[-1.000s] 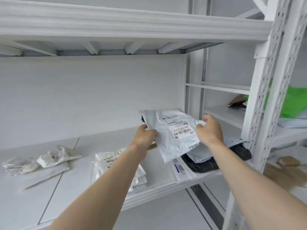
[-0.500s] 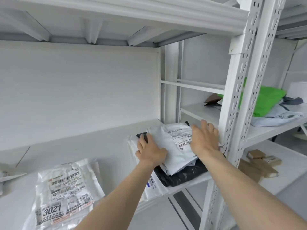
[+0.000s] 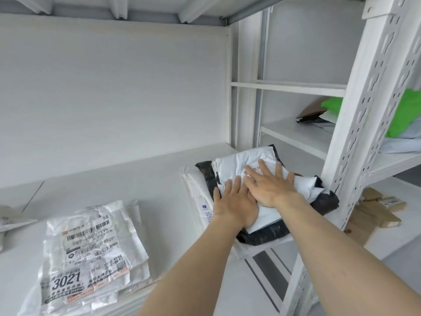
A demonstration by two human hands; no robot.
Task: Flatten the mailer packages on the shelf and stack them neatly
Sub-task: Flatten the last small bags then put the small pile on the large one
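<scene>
Far-left scraps: crumpled pale packaging (image 3: 13, 221) lies at the shelf's left edge, mostly cut off by the frame.
Left stack: flattened clear mailers (image 3: 91, 258) lie on the white shelf (image 3: 141, 185) near its front edge; the top label reads "3021", with a barcode above it.
Bottom mailer: a white mailer with blue print (image 3: 200, 197) lies under the right pile, its left side showing.
Black mailer: a dark mailer (image 3: 268, 231) lies on that one, jutting past the shelf's front edge.
White mailer: the top mailer (image 3: 241, 165), still wrinkled, lies on the black one at the shelf's right end, just beside the perforated upright (image 3: 355, 133).
Left hand: the left hand (image 3: 234, 201) lies palm down on the white mailer's near-left part, its grip spread flat.
Right hand: the right hand (image 3: 271, 185) presses beside it, fingers splayed over what seems to be the shipping label; the two hands touch.
Neighbouring rack: a green bag (image 3: 405, 112) and a brown envelope (image 3: 309, 110) sit on the right-hand shelf; cardboard pieces (image 3: 376, 208) lie lower down.
</scene>
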